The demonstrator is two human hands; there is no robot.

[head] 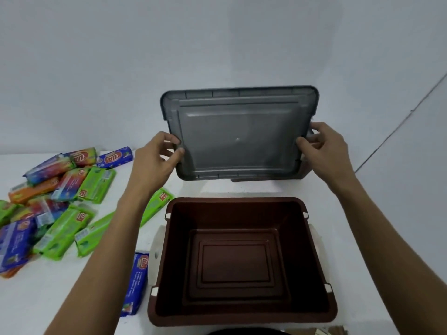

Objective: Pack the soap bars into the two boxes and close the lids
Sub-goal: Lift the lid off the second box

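Left hand: pinching lid's left edge
Right hand: pinching lid's right edge
Box: open; empty
Soaps: piled left

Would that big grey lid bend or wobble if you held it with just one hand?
Probably a little. The grey lid looks thin and wide, so it may flex. Both the left hand and right hand grip its edges, suggesting it is light but awkward.

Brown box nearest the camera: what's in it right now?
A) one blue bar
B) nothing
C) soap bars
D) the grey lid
B: the brown box shows a bare floor; the soap bars lie on the table to its left, and both hands, left and right, hold the grey lid up behind it.
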